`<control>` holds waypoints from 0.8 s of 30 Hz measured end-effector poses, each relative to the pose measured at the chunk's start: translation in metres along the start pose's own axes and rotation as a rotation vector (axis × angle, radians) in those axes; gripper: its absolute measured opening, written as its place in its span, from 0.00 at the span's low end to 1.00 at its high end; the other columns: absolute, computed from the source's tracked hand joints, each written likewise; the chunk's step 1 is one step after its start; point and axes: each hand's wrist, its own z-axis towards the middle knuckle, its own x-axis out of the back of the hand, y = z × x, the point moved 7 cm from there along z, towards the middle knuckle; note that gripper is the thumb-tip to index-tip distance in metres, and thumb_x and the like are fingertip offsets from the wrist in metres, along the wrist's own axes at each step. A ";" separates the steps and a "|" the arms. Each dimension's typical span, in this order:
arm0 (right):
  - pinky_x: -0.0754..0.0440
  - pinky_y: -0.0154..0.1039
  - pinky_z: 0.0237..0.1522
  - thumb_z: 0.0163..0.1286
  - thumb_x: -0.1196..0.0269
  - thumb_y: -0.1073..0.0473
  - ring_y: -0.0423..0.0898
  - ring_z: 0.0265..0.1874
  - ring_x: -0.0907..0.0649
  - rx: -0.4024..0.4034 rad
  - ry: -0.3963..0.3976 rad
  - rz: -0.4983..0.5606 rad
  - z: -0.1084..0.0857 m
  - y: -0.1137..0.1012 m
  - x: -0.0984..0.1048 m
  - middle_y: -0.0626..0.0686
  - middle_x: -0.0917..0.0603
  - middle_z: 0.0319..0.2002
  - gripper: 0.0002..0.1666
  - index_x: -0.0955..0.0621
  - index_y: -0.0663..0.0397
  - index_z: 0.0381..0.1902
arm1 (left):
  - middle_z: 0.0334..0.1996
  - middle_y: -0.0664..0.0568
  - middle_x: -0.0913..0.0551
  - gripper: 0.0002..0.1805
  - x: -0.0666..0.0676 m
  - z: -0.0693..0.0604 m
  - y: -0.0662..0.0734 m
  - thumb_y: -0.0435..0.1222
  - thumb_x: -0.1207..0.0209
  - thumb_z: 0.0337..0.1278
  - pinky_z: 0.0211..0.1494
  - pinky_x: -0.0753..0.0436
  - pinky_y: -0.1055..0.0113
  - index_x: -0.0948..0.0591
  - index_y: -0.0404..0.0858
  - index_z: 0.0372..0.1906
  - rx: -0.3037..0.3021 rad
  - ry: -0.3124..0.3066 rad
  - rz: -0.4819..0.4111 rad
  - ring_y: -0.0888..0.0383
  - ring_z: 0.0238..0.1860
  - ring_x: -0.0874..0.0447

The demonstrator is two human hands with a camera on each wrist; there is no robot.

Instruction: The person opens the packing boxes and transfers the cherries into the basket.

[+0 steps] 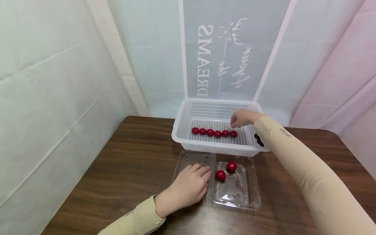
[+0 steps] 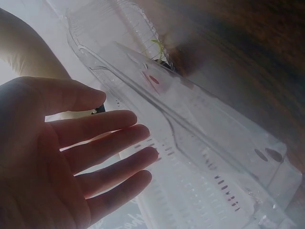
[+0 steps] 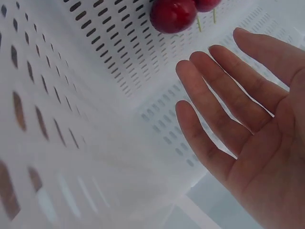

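Several red cherries lie in a row across the floor of a white slotted plastic basket. Over the basket's right part is my right hand, with nothing in its fingers; in the right wrist view a cherry sits beyond its fingertips. My left hand is over the left half of an open clear plastic clamshell box, its fingers loosely extended in the left wrist view. Two cherries with stems, one nearer and one farther, are in the box's right half.
The basket stands at the back of a dark wooden table, against a pale curtain with printed lettering. The clamshell box lies directly in front of the basket. White fabric hangs along the left side.
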 end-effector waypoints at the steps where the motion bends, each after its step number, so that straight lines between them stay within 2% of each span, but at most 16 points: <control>1: 0.20 0.47 0.44 0.63 0.38 0.58 0.47 0.36 0.17 -0.005 -0.001 0.003 -0.001 0.000 0.001 0.54 0.14 0.37 0.11 0.16 0.59 0.39 | 0.49 0.53 0.17 0.16 0.000 0.000 0.000 0.42 0.45 0.58 0.42 0.23 0.65 0.18 0.41 0.48 0.001 0.001 -0.001 0.57 0.47 0.22; 4: 0.20 0.48 0.45 0.64 0.39 0.58 0.47 0.36 0.17 -0.019 0.009 0.004 -0.005 -0.002 0.007 0.55 0.15 0.38 0.11 0.16 0.58 0.40 | 0.49 0.53 0.17 0.16 0.000 0.000 0.000 0.42 0.45 0.58 0.43 0.23 0.65 0.18 0.41 0.48 0.002 0.006 -0.006 0.57 0.47 0.22; 10: 0.20 0.45 0.43 0.64 0.39 0.57 0.45 0.34 0.17 0.011 0.029 -0.019 -0.013 -0.010 0.018 0.56 0.14 0.38 0.10 0.16 0.57 0.39 | 0.50 0.53 0.17 0.16 -0.001 -0.001 0.001 0.42 0.45 0.58 0.44 0.23 0.65 0.18 0.41 0.48 0.002 -0.001 -0.007 0.57 0.48 0.22; 17: 0.21 0.47 0.46 0.63 0.38 0.57 0.47 0.37 0.17 0.035 0.067 -0.048 -0.026 -0.019 0.024 0.52 0.14 0.35 0.09 0.16 0.55 0.37 | 0.49 0.52 0.17 0.16 0.000 -0.002 0.003 0.42 0.44 0.58 0.43 0.23 0.65 0.18 0.41 0.48 -0.005 0.001 -0.006 0.57 0.48 0.22; 24: 0.21 0.48 0.47 0.62 0.37 0.56 0.49 0.40 0.16 0.105 0.106 -0.082 -0.038 -0.031 0.031 0.50 0.14 0.35 0.08 0.16 0.53 0.36 | 0.49 0.52 0.17 0.16 0.004 -0.002 0.004 0.42 0.44 0.57 0.42 0.23 0.65 0.18 0.41 0.48 -0.010 0.018 -0.005 0.57 0.47 0.21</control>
